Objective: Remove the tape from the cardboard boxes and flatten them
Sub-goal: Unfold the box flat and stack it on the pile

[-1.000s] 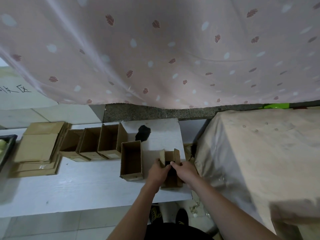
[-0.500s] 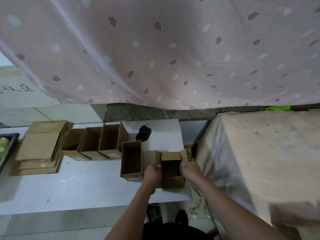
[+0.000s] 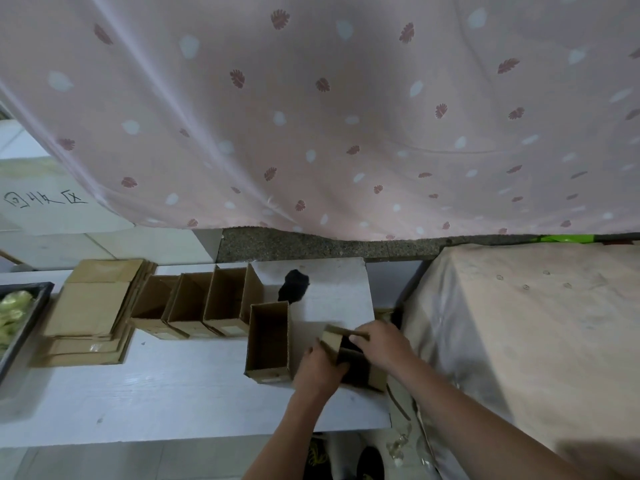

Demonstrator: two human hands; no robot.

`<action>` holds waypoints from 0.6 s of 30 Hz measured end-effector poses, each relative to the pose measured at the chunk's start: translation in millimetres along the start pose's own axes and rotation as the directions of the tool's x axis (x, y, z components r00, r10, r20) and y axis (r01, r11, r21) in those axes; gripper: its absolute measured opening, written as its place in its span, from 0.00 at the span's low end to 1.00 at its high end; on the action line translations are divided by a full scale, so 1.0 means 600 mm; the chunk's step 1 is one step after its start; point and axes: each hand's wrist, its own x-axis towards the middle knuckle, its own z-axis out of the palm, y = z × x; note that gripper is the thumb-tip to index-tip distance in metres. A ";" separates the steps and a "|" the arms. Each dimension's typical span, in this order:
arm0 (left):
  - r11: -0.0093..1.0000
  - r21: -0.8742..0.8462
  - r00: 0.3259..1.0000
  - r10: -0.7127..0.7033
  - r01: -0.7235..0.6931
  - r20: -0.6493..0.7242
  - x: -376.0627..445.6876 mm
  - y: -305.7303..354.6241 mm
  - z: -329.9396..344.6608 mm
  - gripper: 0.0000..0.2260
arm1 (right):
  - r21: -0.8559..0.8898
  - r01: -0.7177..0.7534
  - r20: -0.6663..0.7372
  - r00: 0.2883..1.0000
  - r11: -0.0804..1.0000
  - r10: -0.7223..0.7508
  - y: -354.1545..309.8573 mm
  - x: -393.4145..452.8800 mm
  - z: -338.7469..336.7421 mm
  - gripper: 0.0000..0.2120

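Observation:
A small open cardboard box stands near the right front corner of the white table. My left hand grips its left wall. My right hand holds the far flap at the box's top. Beside it on the left an open brown box stands alone. Three more open boxes sit in a row further left. A stack of flattened boxes lies at the table's left.
A black object lies on the table behind the boxes. A dark tray with yellowish contents is at the far left. A cloth-covered block stands close on the right. A pink patterned curtain hangs behind.
Both hands shifted on the small box: its flaps, spread open half a second ago, are now partly folded, and my right hand has moved onto the far flap.

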 end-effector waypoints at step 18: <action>0.968 -0.168 0.981 -0.176 0.187 0.077 0.016 0.025 0.007 0.12 | 0.429 -0.420 0.134 0.905 0.800 0.403 0.045 0.001 0.040 0.17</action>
